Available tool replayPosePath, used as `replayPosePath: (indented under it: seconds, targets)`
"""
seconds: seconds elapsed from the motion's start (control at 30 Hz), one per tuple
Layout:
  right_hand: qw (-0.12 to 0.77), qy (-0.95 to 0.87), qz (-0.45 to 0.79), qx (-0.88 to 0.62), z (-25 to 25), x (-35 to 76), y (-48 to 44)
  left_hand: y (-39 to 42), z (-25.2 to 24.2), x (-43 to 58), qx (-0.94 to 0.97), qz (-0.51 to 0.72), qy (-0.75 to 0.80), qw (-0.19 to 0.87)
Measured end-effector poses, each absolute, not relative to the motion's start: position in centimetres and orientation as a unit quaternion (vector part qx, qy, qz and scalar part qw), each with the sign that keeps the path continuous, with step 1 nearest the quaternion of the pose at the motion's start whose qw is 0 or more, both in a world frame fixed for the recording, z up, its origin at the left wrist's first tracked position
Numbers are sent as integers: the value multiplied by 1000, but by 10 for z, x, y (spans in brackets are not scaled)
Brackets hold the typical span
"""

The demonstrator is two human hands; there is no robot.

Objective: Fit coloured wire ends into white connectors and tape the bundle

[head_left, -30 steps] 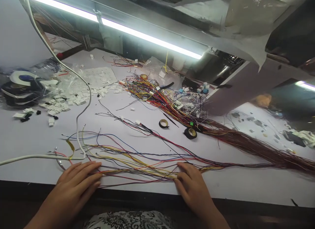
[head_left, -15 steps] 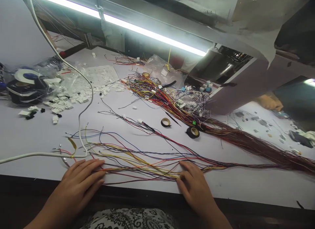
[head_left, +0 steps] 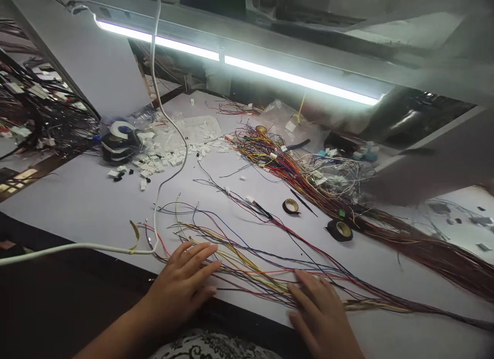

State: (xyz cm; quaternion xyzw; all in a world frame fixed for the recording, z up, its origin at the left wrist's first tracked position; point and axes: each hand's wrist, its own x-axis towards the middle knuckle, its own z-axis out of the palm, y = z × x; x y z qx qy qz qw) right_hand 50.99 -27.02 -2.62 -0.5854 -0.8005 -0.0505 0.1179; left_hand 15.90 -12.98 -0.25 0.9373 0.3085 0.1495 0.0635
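Observation:
Spread along the table's front edge lies a loose bundle of coloured wires (head_left: 247, 271), with yellow, red, blue and black strands. My left hand (head_left: 189, 276) rests flat on the wires near their terminal ends, fingers stretched out. Over the same bundle farther right, my right hand (head_left: 320, 307) lies with its fingers apart, touching the strands without gripping them. Just behind runs a thinner wire branch with a white connector (head_left: 250, 199) and a black-wrapped section. A white cable (head_left: 88, 247) with a yellow tie crosses in front, to the left of my left hand.
Two rolls of black tape (head_left: 339, 229) sit behind my right hand. A thick wire harness (head_left: 297, 176) stretches from the back to the right. White connectors (head_left: 154, 163) lie scattered near a bagged spool (head_left: 120, 143). A lit tube lamp (head_left: 301, 81) hangs above.
My view has swung left, showing more wires and connectors beyond the left panel. My right hand's fingers, curled at the wires before, are now straighter and spread. My left hand stays flat on the wires.

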Motion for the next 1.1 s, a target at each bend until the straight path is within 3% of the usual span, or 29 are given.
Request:
replayPosePath:
  seconds: [0.3, 0.67, 1.1]
  targets:
    - [148, -835, -29, -530, -15, 512, -262, -131, -13, 175, 942, 79, 324, 46]
    - [211, -733, -62, -644, -8, 519, -197, -129, -13, 176, 943, 86, 320, 21]
    - [188, -709, -70, -676, -40, 510, -184, -131, -3, 180, 924, 75, 349, 137]
